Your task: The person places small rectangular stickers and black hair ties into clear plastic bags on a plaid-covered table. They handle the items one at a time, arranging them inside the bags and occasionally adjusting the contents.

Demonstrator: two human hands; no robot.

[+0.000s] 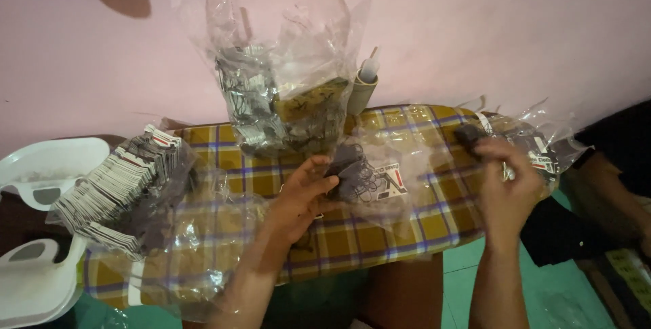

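My left hand (298, 193) rests on a yellow plaid board (407, 234) and grips a small bundle of black-stringed paper tags (369, 176) inside clear plastic. Over the board's right end, my right hand (505, 180) pinches a dark tag or bundle (469, 136); motion blur hides its exact shape. A tall clear plastic bag (285, 85) holding more tags stands upright at the back against the wall. A fanned stack of white tags (115, 190) lies on the left in plastic.
A white plastic chair (41, 234) stands at the left. A small grey tube with a white nozzle (363, 85) stands behind the tall bag. Another plastic bag of tags (542, 149) lies at the right end. The floor below is green.
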